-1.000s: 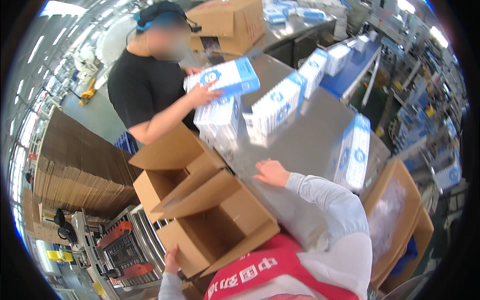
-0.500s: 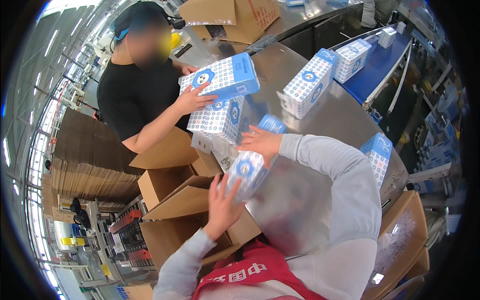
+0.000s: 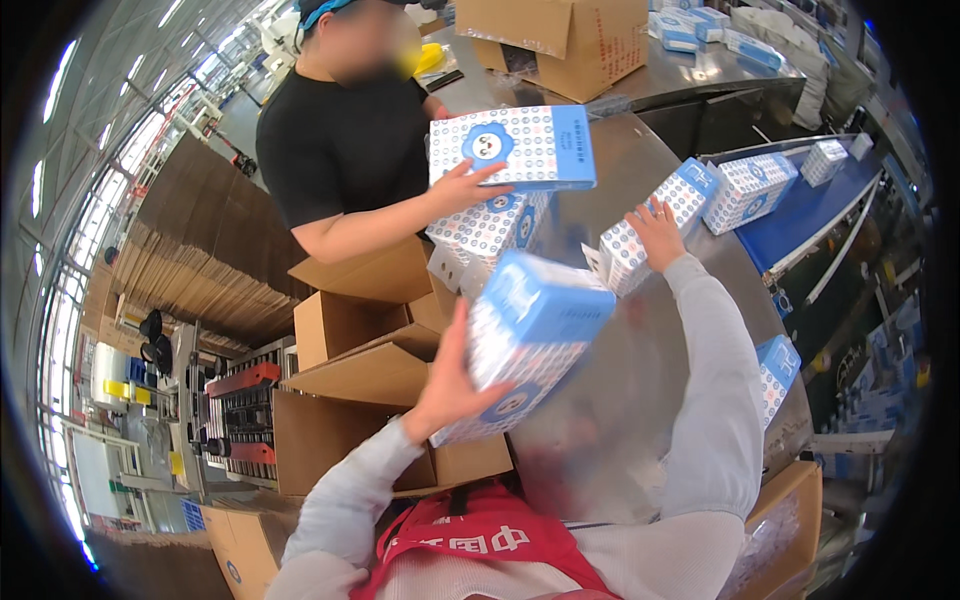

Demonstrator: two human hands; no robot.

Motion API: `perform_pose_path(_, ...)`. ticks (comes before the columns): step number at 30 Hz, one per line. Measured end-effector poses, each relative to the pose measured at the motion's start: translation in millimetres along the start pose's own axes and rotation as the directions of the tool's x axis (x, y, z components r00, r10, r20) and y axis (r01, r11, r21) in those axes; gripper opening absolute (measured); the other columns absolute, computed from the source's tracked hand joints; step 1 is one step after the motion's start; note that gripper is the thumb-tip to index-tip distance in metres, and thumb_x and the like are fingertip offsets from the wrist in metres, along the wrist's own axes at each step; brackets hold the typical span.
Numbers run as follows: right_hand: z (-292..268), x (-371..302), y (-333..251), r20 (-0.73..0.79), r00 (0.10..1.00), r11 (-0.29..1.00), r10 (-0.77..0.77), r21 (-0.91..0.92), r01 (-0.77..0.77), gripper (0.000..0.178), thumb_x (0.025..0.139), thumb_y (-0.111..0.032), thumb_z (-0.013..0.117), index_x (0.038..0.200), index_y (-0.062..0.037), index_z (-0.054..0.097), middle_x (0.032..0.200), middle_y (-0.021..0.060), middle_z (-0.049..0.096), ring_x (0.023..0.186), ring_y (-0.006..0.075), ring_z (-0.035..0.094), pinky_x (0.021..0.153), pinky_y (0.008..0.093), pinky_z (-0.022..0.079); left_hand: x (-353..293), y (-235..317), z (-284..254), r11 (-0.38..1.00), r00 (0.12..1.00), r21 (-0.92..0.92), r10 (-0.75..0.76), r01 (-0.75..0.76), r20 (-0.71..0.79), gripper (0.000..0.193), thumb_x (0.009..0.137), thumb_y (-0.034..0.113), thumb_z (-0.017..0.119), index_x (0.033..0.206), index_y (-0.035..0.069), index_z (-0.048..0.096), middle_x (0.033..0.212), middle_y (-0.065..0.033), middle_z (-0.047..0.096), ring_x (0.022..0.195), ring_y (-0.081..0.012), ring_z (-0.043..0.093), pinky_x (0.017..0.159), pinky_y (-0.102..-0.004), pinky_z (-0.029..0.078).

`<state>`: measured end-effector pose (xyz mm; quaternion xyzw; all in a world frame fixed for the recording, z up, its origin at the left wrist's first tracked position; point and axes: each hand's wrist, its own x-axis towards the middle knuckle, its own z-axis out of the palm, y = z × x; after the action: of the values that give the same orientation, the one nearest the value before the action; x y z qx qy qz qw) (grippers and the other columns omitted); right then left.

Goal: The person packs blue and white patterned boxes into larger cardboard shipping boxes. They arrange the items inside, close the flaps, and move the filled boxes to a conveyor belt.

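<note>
My left hand (image 3: 452, 385) grips the side of a blue-and-white printed pack (image 3: 540, 330), tilted above the open cartons with its blue end up and away from me. To the right, my right hand (image 3: 657, 235) has its fingers over another such pack (image 3: 683, 190) on the metal table; a small white flap sticks out at its near end. Across from me a co-worker's hand (image 3: 468, 188) holds a further pack (image 3: 530, 140) above one more pack (image 3: 480, 232). Two open cardboard cartons (image 3: 350, 385) stand below my left hand.
More packs (image 3: 750, 190) stand in line on the blue conveyor belt (image 3: 800, 225) at right. One pack (image 3: 778, 375) sits at the metal table's (image 3: 600, 420) right edge. A large carton (image 3: 570, 45) is at the back. Flattened cardboard (image 3: 200, 240) is stacked at left.
My left hand has raised and tilted its pack. My right hand has left that pack and moved right onto another on the table. The whole view has shifted slightly.
</note>
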<state>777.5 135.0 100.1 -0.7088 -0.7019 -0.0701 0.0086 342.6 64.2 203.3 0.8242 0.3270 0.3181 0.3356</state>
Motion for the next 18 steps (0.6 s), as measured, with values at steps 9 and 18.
perform_pose_path(9, -74, -135, -186, 0.180, 0.930, 0.924, -0.322, 0.273, 0.267, 0.118, 0.064, -0.054, 0.079, 0.158, -0.0206, 0.016, 0.132, 0.0257, 0.048, 0.126, 0.0439, 0.048, 0.108, 0.0540, 0.036, -133, 58, -153, 0.961, 0.977, -0.175, -0.209, 0.213, 0.040, 0.123, 0.065, 0.014, 0.089, 0.154, -0.003, 0.006, 0.150, -0.0159, 0.032, 0.141, -0.0254, 0.032, 0.115, -0.0377, 0.026)
perform_pose_path(18, -200, -156, -225, 0.075, 0.986, 0.281, -0.150, 0.959, -0.030, 0.105, 0.070, -0.032, 0.086, 0.153, -0.0005, 0.029, 0.146, 0.0171, 0.049, 0.131, 0.0267, 0.051, 0.106, 0.0350, 0.040, -269, -43, -201, 0.805, 0.876, 0.591, -0.316, 0.044, 0.365, 0.102, 0.059, 0.014, 0.080, 0.152, 0.020, 0.037, 0.126, -0.0200, 0.048, 0.115, -0.0377, 0.048, 0.099, -0.0485, 0.040)
